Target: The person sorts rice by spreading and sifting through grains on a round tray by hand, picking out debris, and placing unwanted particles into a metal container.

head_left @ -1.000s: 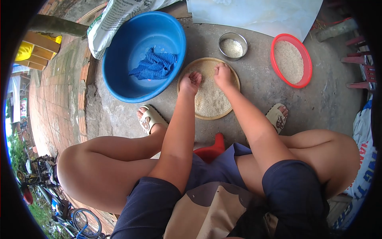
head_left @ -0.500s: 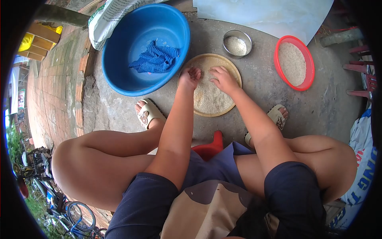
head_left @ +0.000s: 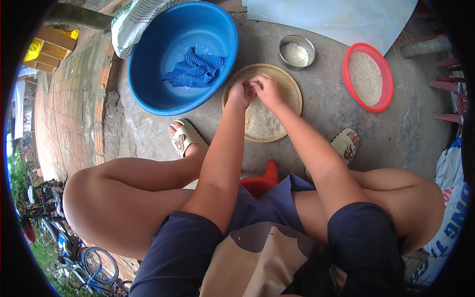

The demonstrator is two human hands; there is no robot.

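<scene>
A round woven tray (head_left: 295, 116) with a pale rim lies on the ground in front of me, rice grains (head_left: 264, 121) spread over its nearer part. Above its left side my left hand (head_left: 240, 93) is turned palm up, fingers curled into a cup. My right hand (head_left: 267, 92) reaches across from the right, its fingertips pinched together at the left hand's fingers. Whatever lies between them is too small or hidden to make out.
Left of the tray stands a big blue basin (head_left: 143, 84) holding a blue cloth (head_left: 195, 69). Behind it are a metal bowl (head_left: 297, 52) of rice and, farther right, a red basket (head_left: 390, 89) of rice. My sandalled feet flank the tray.
My right hand has moved left, closing the gap to my left hand, and its fingers now meet the left hand's fingers. The view has shifted slightly.
</scene>
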